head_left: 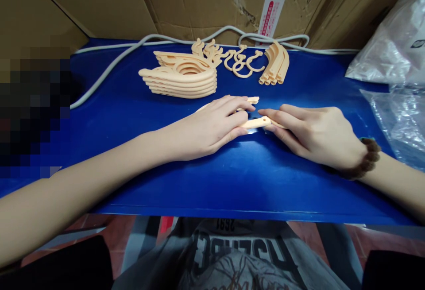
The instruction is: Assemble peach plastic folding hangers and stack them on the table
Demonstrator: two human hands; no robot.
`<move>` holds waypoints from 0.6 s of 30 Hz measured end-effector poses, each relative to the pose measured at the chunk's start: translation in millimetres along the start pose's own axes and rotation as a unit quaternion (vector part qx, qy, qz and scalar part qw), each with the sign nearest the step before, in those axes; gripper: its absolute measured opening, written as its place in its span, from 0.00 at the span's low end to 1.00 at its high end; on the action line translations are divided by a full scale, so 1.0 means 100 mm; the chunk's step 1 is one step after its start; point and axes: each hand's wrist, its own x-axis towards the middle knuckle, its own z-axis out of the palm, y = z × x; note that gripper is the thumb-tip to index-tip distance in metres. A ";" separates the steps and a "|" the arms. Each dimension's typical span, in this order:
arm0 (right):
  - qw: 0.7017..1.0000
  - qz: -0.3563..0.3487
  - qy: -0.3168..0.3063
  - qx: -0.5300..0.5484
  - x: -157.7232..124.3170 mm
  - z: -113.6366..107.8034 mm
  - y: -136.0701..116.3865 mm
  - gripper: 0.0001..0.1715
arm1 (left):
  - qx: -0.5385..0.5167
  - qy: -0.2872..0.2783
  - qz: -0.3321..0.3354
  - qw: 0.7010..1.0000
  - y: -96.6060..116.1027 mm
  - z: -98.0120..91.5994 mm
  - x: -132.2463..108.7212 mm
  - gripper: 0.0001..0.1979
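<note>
My left hand (217, 124) is closed over a cream plastic hanger piece (257, 123), pressing it down near the blue table's middle. One end of this piece, with a small hole, pokes out past the thumb, and another tip (254, 100) shows beyond the fingers. Most of it is hidden under the palm. Pinched in my right hand (315, 133) is a cream hanger arm (278, 124), mostly covered by the fingers. Its end meets or nearly meets the holed end; whether they are joined I cannot tell.
Behind my hands lie a stack of cream hanger bodies (179, 84), several loose hooks (244, 65) and a bundle of curved arms (275, 63). A white cable (146, 40) runs along the cardboard boxes (199, 6). Clear plastic bags (388, 42) sit at the right.
</note>
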 end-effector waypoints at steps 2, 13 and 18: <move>1.000 -0.006 0.004 -0.030 0.00 0.00 0.00 0.27 | 0.000 -0.002 -0.001 1.000 0.00 0.00 0.00 0.16; 0.999 -0.010 -0.019 0.036 0.01 0.00 0.02 0.27 | -0.009 -0.004 -0.003 1.000 -0.01 -0.01 0.00 0.17; 0.997 -0.042 0.022 -0.065 0.01 -0.02 0.02 0.27 | -0.008 -0.004 -0.003 1.000 0.01 -0.01 0.00 0.17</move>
